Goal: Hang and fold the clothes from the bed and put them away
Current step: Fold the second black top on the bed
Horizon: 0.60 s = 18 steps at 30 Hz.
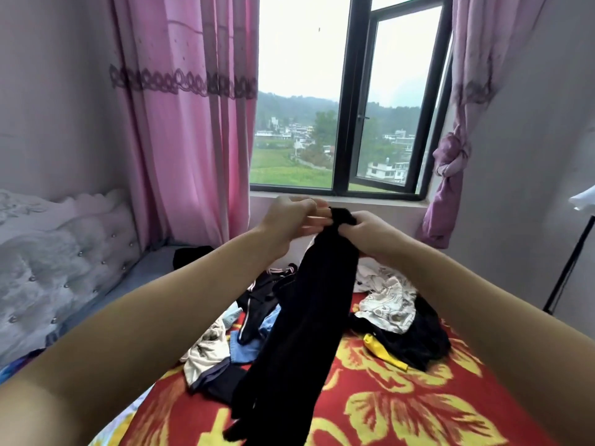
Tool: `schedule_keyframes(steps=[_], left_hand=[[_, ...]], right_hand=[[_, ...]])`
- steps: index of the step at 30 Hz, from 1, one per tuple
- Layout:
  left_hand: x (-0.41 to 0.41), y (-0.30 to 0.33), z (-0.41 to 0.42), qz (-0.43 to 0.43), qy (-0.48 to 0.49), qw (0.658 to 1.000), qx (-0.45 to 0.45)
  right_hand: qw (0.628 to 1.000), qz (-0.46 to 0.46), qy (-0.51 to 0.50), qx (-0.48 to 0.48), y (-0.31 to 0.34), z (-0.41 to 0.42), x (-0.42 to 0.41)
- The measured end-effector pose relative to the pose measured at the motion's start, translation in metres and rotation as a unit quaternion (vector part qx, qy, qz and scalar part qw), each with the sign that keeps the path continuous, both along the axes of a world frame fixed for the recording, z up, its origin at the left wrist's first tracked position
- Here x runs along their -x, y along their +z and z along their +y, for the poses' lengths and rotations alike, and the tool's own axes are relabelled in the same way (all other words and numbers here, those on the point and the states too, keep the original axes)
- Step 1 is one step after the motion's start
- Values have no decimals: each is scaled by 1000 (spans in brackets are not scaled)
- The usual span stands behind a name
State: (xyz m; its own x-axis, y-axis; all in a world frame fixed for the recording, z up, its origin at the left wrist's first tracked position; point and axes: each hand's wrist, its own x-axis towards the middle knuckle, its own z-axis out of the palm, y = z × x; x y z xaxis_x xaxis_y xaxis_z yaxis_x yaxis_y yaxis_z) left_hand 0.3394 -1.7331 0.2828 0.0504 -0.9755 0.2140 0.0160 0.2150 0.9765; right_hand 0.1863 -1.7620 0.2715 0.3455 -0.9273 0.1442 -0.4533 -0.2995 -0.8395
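Observation:
A long black garment (pixel 299 333) hangs from both my hands, raised in front of the window. My right hand (pixel 367 233) grips its bunched top end. My left hand (pixel 296 220) pinches the same end from the left side with its fingertips. The garment's lower part trails down onto the bed (pixel 402 410), which has a red blanket with yellow flowers. Behind it lies a heap of clothes: a white patterned piece (pixel 386 304), a black piece with white stripes (pixel 260 304), a blue piece (pixel 248 346), a cream patterned piece (pixel 206 352) and a yellow item (pixel 383 350).
A padded grey headboard (pixel 61 268) stands at the left. Pink curtains (pixel 186 123) flank a window (pixel 354 91) with one pane swung outward. At the right edge a black rack leg (pixel 566 268) leans by the wall, with something white (pixel 584 199) above it.

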Motion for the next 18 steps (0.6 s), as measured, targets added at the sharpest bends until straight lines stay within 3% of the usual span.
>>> schedule_keyframes(steps=[2,3,5,7,11,14,16,18], left_hand=[[-10,-10,1,-154,30,982,102],[-13,-18,1,-216,3,970,112],[-14,-39,2,-297,-64,951,53],[-15,-61,2,-359,-61,931,3],[-44,-80,-4,-329,-34,942,-65],[-76,-83,-4,-356,-7,930,-91],[-90,-79,-2,-356,21,931,-76],[-99,-70,-3,-302,25,952,-39]], right_hand=[[998,-65,-8,-22,7,-4,4],[995,-89,-7,-32,10,-5,4],[992,-122,7,-41,14,-7,3],[988,-153,12,-34,17,-10,1],[977,-205,-54,6,13,-19,18],[971,-219,-94,31,6,-29,50],[971,-211,-104,45,-1,-34,71],[979,-175,-90,55,-6,-34,88]])
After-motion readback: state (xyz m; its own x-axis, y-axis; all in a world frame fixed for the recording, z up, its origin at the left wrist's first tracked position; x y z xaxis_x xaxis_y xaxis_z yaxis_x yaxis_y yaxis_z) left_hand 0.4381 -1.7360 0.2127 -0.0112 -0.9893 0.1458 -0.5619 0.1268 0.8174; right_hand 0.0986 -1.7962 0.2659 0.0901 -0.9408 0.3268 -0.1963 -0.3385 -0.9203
